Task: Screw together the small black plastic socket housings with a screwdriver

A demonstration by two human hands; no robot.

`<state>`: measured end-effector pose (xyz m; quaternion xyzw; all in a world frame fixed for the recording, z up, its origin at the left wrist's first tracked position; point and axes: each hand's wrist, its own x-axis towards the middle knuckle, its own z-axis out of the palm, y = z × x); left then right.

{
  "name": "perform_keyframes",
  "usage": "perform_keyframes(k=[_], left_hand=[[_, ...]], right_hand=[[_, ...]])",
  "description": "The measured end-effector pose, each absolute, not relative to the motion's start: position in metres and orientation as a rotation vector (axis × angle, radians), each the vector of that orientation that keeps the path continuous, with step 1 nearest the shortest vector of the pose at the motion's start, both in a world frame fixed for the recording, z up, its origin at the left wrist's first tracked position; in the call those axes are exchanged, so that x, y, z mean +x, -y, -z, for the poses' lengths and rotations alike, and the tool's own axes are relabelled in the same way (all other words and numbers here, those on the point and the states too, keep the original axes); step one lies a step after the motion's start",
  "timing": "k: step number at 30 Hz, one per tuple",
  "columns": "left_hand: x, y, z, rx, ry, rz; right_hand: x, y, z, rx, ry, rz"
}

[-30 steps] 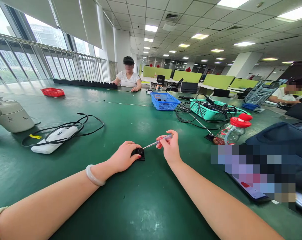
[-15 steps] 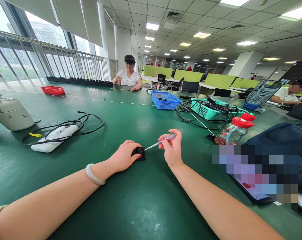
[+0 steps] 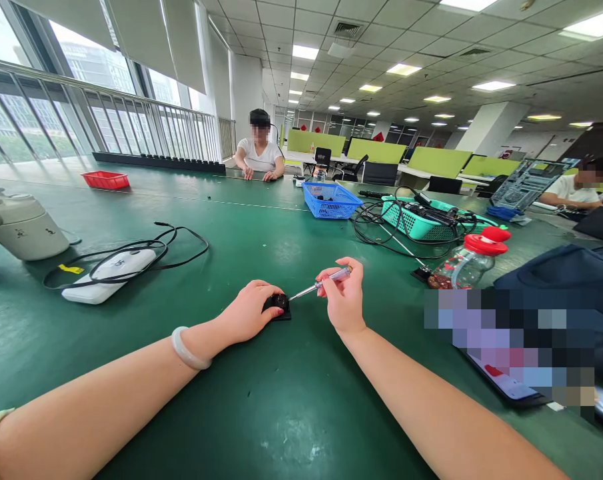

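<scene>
On the green tabletop, my left hand grips a small black part with a round raised piece on a flat base. Thumb and fingers close around its left side and hide some of it. My right hand holds a screwdriver with a clear handle in a finger grip. Its thin metal shaft slants down to the left, and the tip is at the right edge of the black part. Whether the tip touches it or sits in a screw, I cannot make out.
To the left lie a white power bank with a black cable and a cream pot. A blue basket, a teal basket with cables, a red-lidded jar and a phone stand right. Across sits a person.
My hands, the screwdriver and the black part look nearly unchanged. Across the table, the person's hands have come closer together.
</scene>
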<state>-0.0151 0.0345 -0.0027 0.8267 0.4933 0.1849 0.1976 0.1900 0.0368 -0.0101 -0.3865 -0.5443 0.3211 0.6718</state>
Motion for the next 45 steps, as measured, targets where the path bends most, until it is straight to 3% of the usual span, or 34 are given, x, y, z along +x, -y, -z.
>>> perform_keyframes(k=[25, 45], left_hand=[[-0.016, -0.033, 0.002, 2.289, -1.396, -0.518], [-0.018, -0.034, 0.004, 2.316, -1.382, -0.568]], right_hand=[[0.197, -0.052, 0.010, -1.054, 0.900, -1.103], [0.179, -0.026, 0.012, -0.848, 1.469, -0.552]])
